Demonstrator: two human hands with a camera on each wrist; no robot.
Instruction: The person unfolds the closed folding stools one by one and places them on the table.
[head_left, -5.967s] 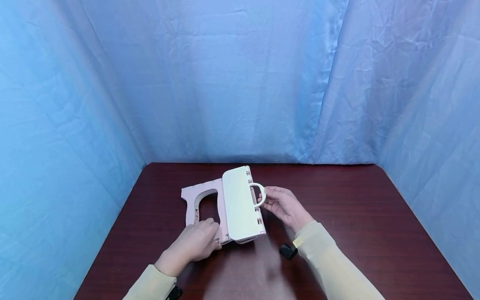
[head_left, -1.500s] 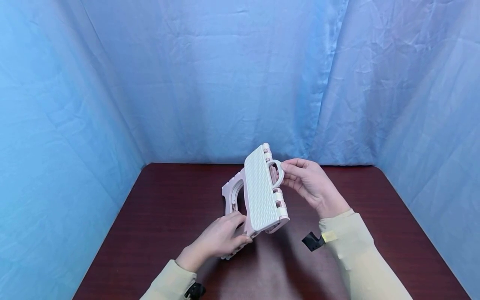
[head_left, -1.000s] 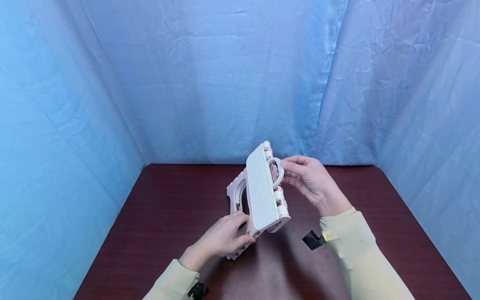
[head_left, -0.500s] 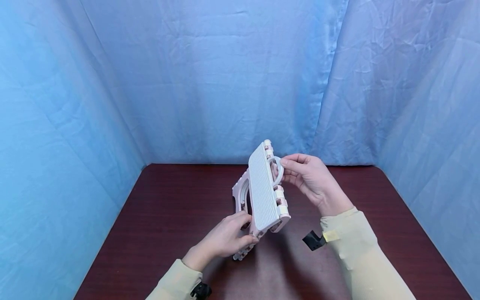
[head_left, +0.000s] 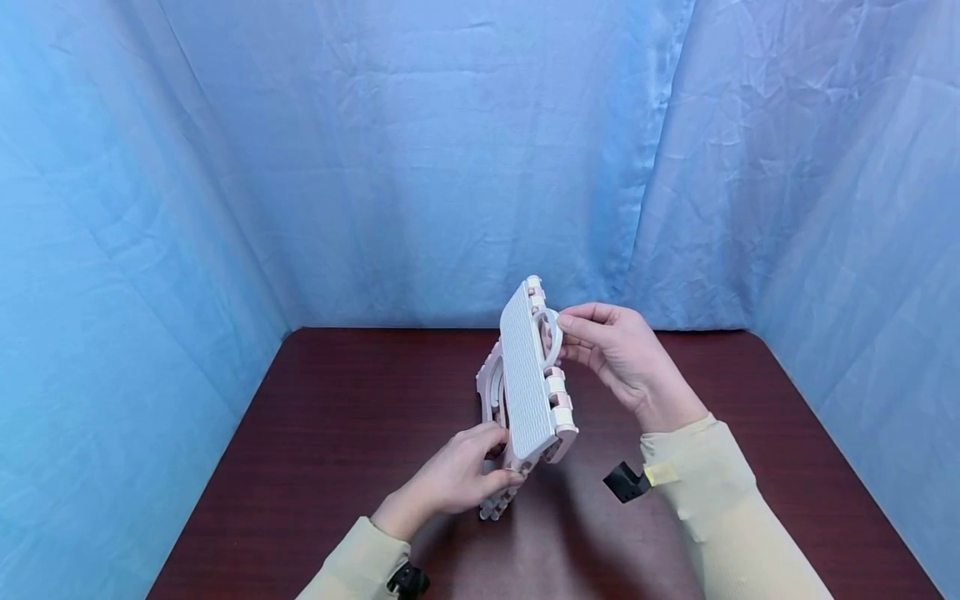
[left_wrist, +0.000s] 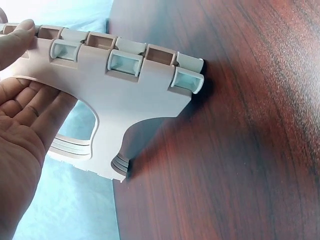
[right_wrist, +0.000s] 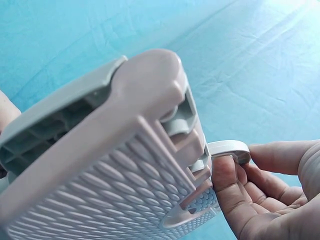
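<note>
Folding stool (head_left: pixel 525 379) swung up steeper; probably light, stiff plastic. Right hand (head_left: pixel 624 354) pinches handle (right_wrist: pixel 225 146), left hand (head_left: pixel 461 472) grips leg panel (left_wrist: pixel 112 97): solid holds.

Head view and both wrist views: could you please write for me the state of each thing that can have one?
Folding stool: folded, tilted
Handle: standing out from the stool's edge
Left hand: gripping the stool
Right hand: pinching the handle
Blue curtain: hanging, creased
</note>
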